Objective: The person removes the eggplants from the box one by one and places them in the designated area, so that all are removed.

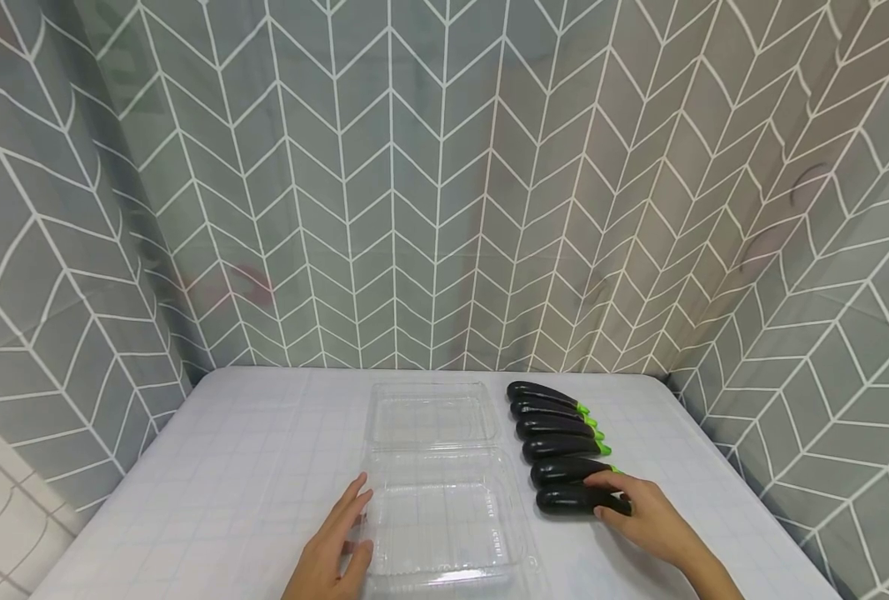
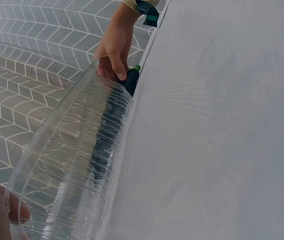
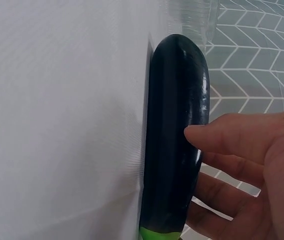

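Note:
A clear plastic clamshell box [image 1: 435, 521] lies unfolded on the table, its lid half [image 1: 432, 417] toward the back. My left hand [image 1: 332, 546] rests against the box's left rim, fingers fairly straight. In the left wrist view, a fingertip [image 2: 21, 209] shows by the clear rim. To the right of the box, my right hand [image 1: 650, 521] grips the nearest eggplant [image 1: 566, 500] near its stem end. The right wrist view shows the thumb on one side of this dark, glossy eggplant [image 3: 174, 125], with the other fingers partly hidden behind it.
Several more eggplants [image 1: 560, 447] with green stems lie in a column behind the gripped one, right of the box. A white cloth covers the table [image 1: 249, 483]. Grey chevron-patterned curtains [image 1: 414, 208] enclose the back and sides.

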Demonstrator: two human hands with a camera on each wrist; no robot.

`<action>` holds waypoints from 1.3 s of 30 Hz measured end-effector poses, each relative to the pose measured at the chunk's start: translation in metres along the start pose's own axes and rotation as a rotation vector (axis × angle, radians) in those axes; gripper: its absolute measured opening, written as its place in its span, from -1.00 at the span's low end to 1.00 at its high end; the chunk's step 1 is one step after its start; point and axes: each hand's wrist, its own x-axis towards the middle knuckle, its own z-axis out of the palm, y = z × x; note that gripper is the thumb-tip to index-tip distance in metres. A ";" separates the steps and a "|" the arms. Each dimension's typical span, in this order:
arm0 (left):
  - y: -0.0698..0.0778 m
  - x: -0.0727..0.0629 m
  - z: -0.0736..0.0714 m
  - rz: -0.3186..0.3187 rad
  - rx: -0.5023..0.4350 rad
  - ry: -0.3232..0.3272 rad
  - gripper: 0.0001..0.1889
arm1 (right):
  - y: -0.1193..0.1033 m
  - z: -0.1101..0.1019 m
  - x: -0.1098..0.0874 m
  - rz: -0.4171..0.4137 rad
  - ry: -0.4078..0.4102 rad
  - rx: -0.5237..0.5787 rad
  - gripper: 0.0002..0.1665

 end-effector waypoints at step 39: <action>-0.002 -0.003 -0.004 0.002 -0.009 0.007 -0.39 | -0.002 0.001 -0.001 -0.001 0.027 -0.061 -0.54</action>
